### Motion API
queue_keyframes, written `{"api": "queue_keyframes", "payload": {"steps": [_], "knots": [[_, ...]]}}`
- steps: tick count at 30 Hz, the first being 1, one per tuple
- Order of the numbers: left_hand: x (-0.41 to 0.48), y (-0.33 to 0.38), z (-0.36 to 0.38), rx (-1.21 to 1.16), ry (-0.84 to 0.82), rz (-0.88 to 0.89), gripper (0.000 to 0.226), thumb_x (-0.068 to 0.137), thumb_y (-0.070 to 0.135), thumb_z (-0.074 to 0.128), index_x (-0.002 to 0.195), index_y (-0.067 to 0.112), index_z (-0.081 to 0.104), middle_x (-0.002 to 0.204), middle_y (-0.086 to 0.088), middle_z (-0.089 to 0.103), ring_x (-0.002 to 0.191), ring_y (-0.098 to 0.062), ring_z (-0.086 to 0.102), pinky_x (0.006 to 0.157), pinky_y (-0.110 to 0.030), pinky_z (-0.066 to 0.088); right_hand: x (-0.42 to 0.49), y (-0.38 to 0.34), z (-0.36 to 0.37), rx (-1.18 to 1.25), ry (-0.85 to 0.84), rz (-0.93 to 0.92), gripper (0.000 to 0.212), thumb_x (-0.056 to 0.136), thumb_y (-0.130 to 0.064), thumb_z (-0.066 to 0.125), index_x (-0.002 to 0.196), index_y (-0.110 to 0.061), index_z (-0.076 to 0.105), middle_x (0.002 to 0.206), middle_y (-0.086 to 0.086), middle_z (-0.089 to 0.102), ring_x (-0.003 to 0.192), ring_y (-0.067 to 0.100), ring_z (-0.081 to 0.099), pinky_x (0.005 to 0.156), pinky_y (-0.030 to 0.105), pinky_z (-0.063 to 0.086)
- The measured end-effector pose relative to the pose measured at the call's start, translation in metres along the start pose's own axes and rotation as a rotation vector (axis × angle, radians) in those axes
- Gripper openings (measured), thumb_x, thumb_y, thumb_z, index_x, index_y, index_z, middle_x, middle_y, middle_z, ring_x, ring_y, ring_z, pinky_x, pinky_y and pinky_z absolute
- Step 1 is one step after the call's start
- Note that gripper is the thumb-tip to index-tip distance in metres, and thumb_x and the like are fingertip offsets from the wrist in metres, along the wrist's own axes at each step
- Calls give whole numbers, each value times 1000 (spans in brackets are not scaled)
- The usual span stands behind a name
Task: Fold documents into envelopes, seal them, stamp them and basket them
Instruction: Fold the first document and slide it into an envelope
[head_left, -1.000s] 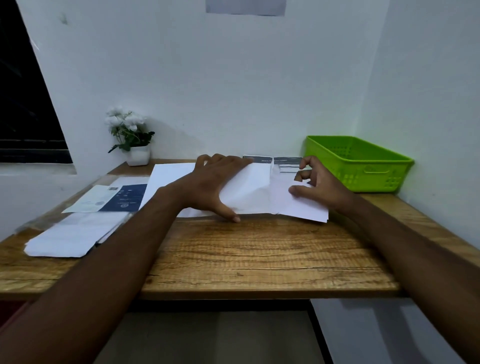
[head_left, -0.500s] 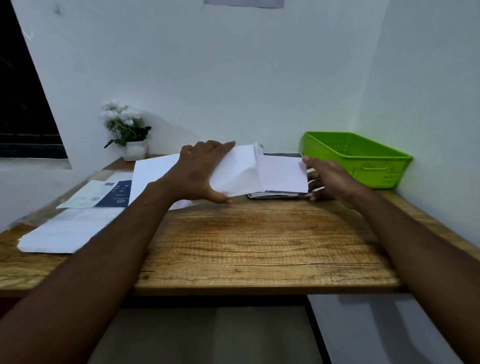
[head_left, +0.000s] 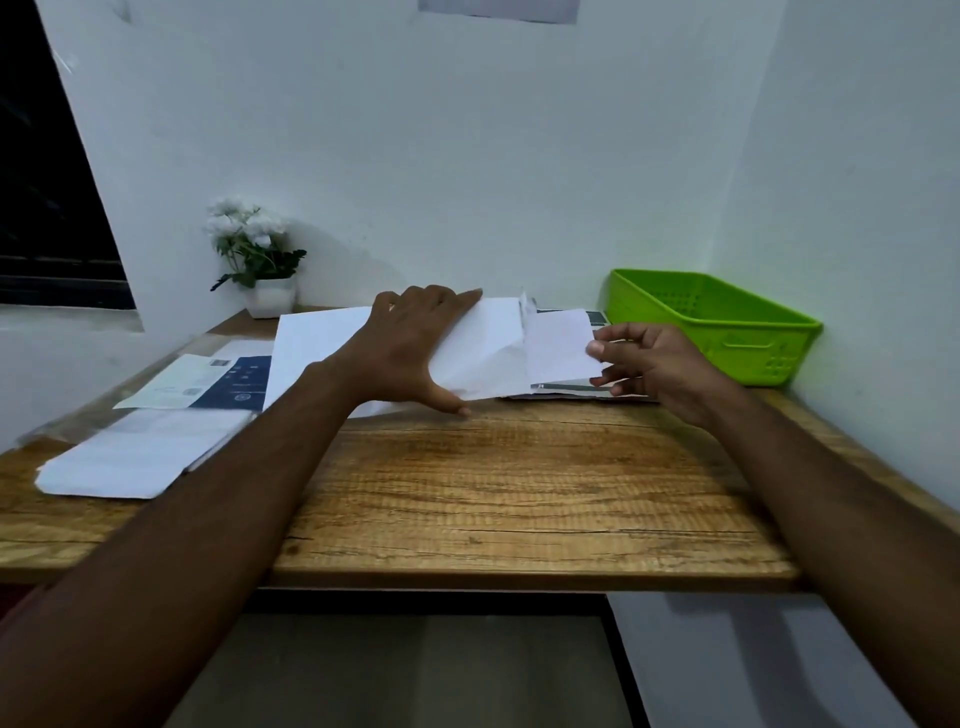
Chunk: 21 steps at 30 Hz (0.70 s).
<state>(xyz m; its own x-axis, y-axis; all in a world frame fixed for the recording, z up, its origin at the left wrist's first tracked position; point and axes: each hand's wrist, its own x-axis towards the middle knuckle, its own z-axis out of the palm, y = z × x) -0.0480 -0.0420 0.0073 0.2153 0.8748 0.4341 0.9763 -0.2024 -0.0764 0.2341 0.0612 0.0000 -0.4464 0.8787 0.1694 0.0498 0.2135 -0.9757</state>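
Pressed down on the white document (head_left: 488, 358) with the left hand (head_left: 410, 353), fingers straight and spread, thumb out toward the near edge of the wooden table (head_left: 519, 493). Pinched the document's right flap (head_left: 558, 345) between the thumb and curled fingers of the right hand (head_left: 654, 369), lifted clear of the table and leaning left. Placed the document toward the far side of the table, between the potted plant (head_left: 254, 254) on the left and the green basket (head_left: 727, 332) on the right, partly over a thin stack (head_left: 571, 391) with a dark printed band. Judged the step in hand to be folding the right part across the middle. Thought it best done by carrying the flap over until its edges lined up with the paper beneath, keeping the left palm down as an anchor against sliding, then running fingertips along the crease from the middle outward. Noted a rumpled ridge at the fold line, probably worth smoothing first to avoid a crooked crease and a poor fit in an envelope. Could not tell whether the document was one sheet or several, nor how much of it lay under the left hand. Could not read the print on the blue and white sheets (head_left: 208, 382) at the left. Took the blurred white stack (head_left: 135, 457) at near left for envelopes, without certainty. Found no stamp in view. Could see little of the basket's floor behind its near wall.
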Motion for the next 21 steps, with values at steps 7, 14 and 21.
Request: {"api": "queue_keyframes", "payload": {"steps": [7,14,21], "knots": [[1,2,-1,8,9,3,128,45,89,52,150,25,16,137,1,38,123,-19,35,101,-40,24,-2,-3,4,22,-101,52,8,86,-12,69,93,-15,65,72,-8,70,60,10,69,50,20,53],[2,10,-1,28,28,20,126,48,86,56,150,25,16,136,1,37,122,-18,33,102,-40,23,-2,2,14,-71,-94,21,5,82,-16,74,86,-19,71,70,-13,63,54,4,47,52,21,36],[4,22,2,66,60,54,125,52,85,60,151,24,13,139,0,34,124,-18,30,106,-43,20,-5,6,30,-143,-46,-60,4,80,-16,76,79,-20,74,60,-15,66,51,-1,48,46,13,33]]}}
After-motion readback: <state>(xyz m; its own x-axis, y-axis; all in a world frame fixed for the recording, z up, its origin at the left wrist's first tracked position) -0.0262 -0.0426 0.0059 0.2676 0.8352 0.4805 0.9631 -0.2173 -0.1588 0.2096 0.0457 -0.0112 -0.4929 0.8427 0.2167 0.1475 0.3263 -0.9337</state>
